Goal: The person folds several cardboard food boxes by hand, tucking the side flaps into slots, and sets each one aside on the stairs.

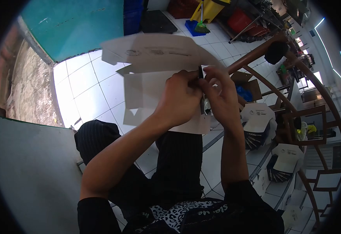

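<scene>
I hold a flat white cardboard box blank [151, 66] up in front of me, its flaps spread out. My left hand [178, 99] grips the sheet near its middle, fingers curled on it. My right hand [221, 95] pinches the sheet's right edge, next to a thin dark strip at the fingertips. Both hands meet at the same spot on the cardboard. My legs in dark trousers [174, 163] are below.
Folded white boxes with dark contents [258, 124] sit on the tiled floor at the right, beside a wooden chair frame [307, 117]. An open brown carton with blue inside [246, 87] lies behind. A grey surface [30, 171] is at the left.
</scene>
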`<action>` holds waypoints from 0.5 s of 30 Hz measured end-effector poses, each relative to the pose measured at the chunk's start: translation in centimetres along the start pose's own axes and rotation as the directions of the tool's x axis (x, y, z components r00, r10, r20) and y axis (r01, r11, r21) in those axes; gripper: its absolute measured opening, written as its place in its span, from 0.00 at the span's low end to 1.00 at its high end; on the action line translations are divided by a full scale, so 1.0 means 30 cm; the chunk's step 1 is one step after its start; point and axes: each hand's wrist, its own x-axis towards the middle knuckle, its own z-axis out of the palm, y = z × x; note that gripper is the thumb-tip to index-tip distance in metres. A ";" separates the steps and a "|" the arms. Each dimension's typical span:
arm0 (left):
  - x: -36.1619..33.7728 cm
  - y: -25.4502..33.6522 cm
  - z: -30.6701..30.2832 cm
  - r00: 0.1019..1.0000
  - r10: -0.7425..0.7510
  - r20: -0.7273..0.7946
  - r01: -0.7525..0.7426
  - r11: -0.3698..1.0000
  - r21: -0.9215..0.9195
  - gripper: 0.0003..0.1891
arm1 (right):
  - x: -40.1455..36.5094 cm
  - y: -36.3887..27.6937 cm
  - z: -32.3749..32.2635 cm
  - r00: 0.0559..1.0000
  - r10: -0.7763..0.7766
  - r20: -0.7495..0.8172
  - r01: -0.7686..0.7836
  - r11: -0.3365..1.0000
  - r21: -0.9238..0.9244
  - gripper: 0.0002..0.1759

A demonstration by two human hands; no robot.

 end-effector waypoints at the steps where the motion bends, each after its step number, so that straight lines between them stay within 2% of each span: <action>1: 0.006 -0.014 0.002 1.000 0.002 0.015 0.000 0.995 -0.096 0.19 | 0.007 0.001 -0.004 0.993 0.112 0.046 -0.117 0.984 0.132 0.11; 2: 0.014 -0.022 0.002 0.999 0.005 0.032 0.001 0.982 -0.191 0.20 | 0.013 0.002 -0.010 0.971 0.216 0.105 -0.237 0.938 0.254 0.12; 3: 0.019 -0.028 0.002 0.999 0.010 0.048 0.004 0.959 -0.284 0.21 | 0.020 0.007 -0.020 0.973 0.201 0.113 -0.224 0.941 0.254 0.12; 6: 0.008 0.002 -0.020 0.994 0.089 0.059 -0.083 0.992 -0.095 0.20 | 0.040 0.027 -0.056 0.978 0.185 0.095 -0.203 0.949 0.242 0.12; 7: 0.007 0.022 -0.045 0.984 0.173 -0.047 -0.169 0.982 0.081 0.19 | 0.046 0.030 -0.068 0.978 0.199 0.060 -0.207 0.951 0.228 0.12; 9: 0.014 0.048 -0.120 0.903 0.378 -0.203 -0.261 0.860 0.437 0.17 | 0.066 0.041 -0.113 0.972 0.233 -0.008 -0.224 0.943 0.245 0.11; 10: 0.043 0.018 -0.171 0.769 0.561 -0.304 -0.322 0.752 0.575 0.14 | 0.075 0.049 -0.150 0.965 0.259 -0.044 -0.238 0.931 0.277 0.11; 11: 0.055 0.011 -0.227 0.692 0.622 -0.366 -0.249 0.682 0.688 0.16 | 0.083 0.057 -0.185 0.955 0.284 -0.078 -0.248 0.918 0.309 0.10; 12: 0.056 0.019 -0.262 0.630 0.644 -0.435 -0.093 0.618 0.781 0.20 | 0.089 0.068 -0.217 0.956 0.283 -0.076 -0.238 0.900 0.366 0.10; 14: 0.085 0.024 -0.314 0.670 0.443 -0.596 0.014 0.795 0.606 0.30 | 0.098 0.087 -0.269 0.958 0.278 -0.070 -0.213 0.853 0.476 0.09; 15: 0.073 0.040 -0.338 0.841 0.131 -0.526 0.111 0.908 0.405 0.43 | 0.100 0.089 -0.285 0.977 0.211 -0.026 -0.171 0.851 0.497 0.08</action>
